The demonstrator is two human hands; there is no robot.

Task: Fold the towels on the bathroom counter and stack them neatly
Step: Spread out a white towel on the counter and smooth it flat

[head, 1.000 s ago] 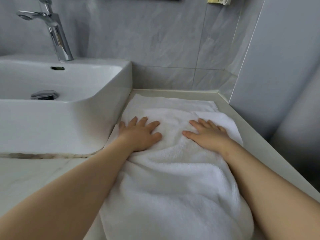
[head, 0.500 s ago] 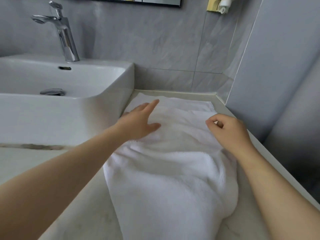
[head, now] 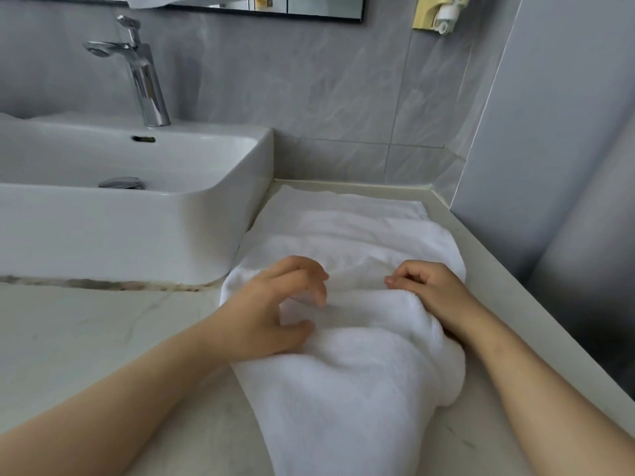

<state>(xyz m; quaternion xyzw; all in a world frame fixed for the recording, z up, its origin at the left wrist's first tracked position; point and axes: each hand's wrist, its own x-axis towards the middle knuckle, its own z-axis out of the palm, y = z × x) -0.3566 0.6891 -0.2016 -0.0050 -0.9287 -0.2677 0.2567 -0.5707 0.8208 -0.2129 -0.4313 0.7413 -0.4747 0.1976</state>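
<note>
Both hands have drawn back nearer; left hand and right hand pinch the towel, long axis running away along the worktop

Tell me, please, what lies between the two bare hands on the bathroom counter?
In the head view, only a wrinkled stretch of the white terry towel lies between the left hand and the right hand.
</note>
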